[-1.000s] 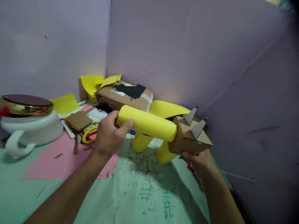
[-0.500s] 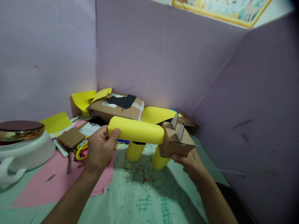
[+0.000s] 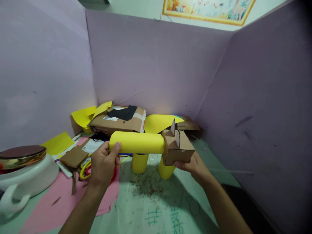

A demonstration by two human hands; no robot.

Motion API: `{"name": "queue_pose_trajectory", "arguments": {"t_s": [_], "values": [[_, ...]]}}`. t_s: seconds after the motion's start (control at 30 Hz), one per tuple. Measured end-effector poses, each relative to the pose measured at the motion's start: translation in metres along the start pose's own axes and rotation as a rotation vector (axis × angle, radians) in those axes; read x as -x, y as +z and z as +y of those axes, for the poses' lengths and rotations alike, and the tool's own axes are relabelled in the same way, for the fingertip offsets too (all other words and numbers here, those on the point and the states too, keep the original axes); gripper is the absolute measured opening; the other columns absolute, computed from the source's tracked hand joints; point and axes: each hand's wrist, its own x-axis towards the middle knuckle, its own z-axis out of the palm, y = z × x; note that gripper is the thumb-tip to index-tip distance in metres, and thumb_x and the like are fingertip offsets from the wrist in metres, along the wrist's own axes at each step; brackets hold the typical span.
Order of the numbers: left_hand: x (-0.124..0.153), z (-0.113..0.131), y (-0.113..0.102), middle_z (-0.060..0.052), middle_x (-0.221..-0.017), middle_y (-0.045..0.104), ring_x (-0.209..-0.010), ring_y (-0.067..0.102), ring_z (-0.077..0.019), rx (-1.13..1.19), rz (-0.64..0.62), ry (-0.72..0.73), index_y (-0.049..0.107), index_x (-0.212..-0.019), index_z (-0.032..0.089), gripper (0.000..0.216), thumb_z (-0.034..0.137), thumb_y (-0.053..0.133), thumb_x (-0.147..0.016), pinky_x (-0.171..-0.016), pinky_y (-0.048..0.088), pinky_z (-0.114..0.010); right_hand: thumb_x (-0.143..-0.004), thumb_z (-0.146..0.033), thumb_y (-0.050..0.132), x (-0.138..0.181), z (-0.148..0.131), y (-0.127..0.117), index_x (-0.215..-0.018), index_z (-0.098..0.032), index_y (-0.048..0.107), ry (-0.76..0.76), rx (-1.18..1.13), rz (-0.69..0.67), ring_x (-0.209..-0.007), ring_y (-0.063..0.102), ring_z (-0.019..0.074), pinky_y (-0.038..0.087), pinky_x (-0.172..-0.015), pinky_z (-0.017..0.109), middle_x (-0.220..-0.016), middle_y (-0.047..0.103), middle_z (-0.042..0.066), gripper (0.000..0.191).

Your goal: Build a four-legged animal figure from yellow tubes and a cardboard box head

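My left hand (image 3: 104,165) grips the left end of a yellow paper tube (image 3: 137,142), thumb on its near side. At the tube's right end is a small cardboard box (image 3: 180,149) with two pointed cardboard ears (image 3: 177,139) on top. My right hand (image 3: 193,167) holds that box from below and the right, its thumb along the lower edge and the other fingers mostly hidden. Behind and below the tube, two yellow paper cylinders (image 3: 140,163) (image 3: 166,169) stand upright; whether they touch the tube I cannot tell.
A white pot with a handle (image 3: 31,178) stands at left beside pink paper (image 3: 56,201). Yellow-handled scissors (image 3: 84,170) and cardboard scraps (image 3: 74,157) lie near my left hand. A cardboard box (image 3: 117,123) and yellow sheets (image 3: 161,123) sit by the purple partition (image 3: 151,65). Brown crumbs (image 3: 145,188) dot the table.
The camera view has tilted up and shifted. The tube, with the eared box at its end, now lies closer to level; both hands keep their hold.
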Motion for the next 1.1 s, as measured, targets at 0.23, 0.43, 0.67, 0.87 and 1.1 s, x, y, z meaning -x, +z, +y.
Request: {"name": "queue_pose_trajectory", "arguments": {"t_s": [0.23, 0.43, 0.67, 0.87, 1.1], "values": [[0.0, -0.004, 0.0, 0.007, -0.038, 0.048, -0.034, 0.035, -0.0064, 0.02, 0.011, 0.021, 0.055, -0.068, 0.019, 0.03, 0.047, 0.067, -0.069, -0.033, 0.024, -0.016, -0.063, -0.055, 0.084, 0.006, 0.0, 0.0, -0.117, -0.023, 0.064, -0.01, -0.013, -0.037, -0.118, 0.058, 0.0357, 0.051, -0.096, 0.048, -0.113, 0.069, 0.01, 0.067], [0.002, 0.0, 0.001, 0.007, -0.037, 0.047, -0.033, 0.033, -0.0066, -0.038, 0.011, 0.04, 0.054, -0.066, 0.02, 0.029, 0.047, 0.065, -0.072, -0.032, 0.023, -0.018, -0.051, -0.068, 0.084, 0.004, -0.012, 0.002, -0.132, -0.024, 0.055, -0.039, 0.009, 0.073, -0.121, 0.056, 0.0386, 0.049, -0.099, 0.052, -0.13, 0.062, 0.015, 0.096], [0.0, -0.006, -0.002, 0.007, -0.04, 0.05, -0.036, 0.038, -0.008, -0.007, 0.022, 0.052, 0.057, -0.071, 0.02, 0.026, 0.043, 0.067, -0.074, -0.035, 0.027, -0.019, -0.081, -0.027, 0.076, 0.079, -0.055, 0.04, -0.11, -0.035, 0.066, -0.356, 0.108, 0.84, -0.106, 0.065, 0.0261, 0.049, -0.1, 0.047, -0.11, 0.066, 0.004, 0.032], [-0.003, -0.009, -0.003, 0.006, -0.04, 0.05, -0.037, 0.041, -0.0094, 0.0, 0.047, 0.101, 0.056, -0.068, 0.02, 0.026, 0.043, 0.067, -0.076, -0.037, 0.03, -0.02, -0.063, -0.038, 0.081, 0.077, -0.024, 0.121, -0.144, -0.021, 0.042, 0.36, -0.089, 0.058, -0.141, 0.039, 0.0387, 0.034, -0.114, 0.057, -0.152, 0.044, 0.016, 0.091], [-0.002, -0.007, -0.002, 0.006, -0.04, 0.049, -0.036, 0.041, -0.0105, 0.01, 0.042, 0.101, 0.055, -0.068, 0.02, 0.025, 0.041, 0.066, -0.074, -0.037, 0.03, -0.021, -0.047, -0.024, 0.079, 0.004, 0.01, 0.153, -0.126, -0.021, 0.049, 0.368, 0.039, 0.429, -0.137, 0.043, 0.0404, 0.035, -0.114, 0.051, -0.136, 0.058, 0.016, 0.085]]}}
